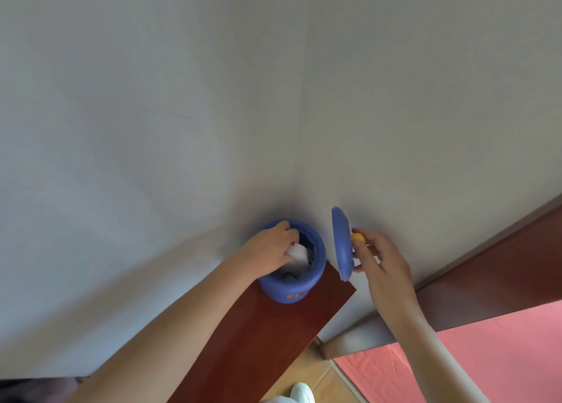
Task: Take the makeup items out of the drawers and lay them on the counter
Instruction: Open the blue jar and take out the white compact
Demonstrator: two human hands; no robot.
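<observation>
A round blue jar (292,284) stands open on the far end of a dark red wooden counter (267,338), in the corner of two white walls. My left hand (270,250) reaches into the jar's mouth and grips a white crumpled item (297,253); dark things lie deeper inside, too hidden to name. My right hand (375,259) holds the jar's blue lid (342,243) on edge to the right of the jar, pinching its yellow knob (358,238). No drawers are in view.
White walls meet just behind the jar. A dark red bed frame (492,269) with a pink sheet (474,360) fills the lower right. Wooden floor and a white shoe (301,393) show below the counter's end.
</observation>
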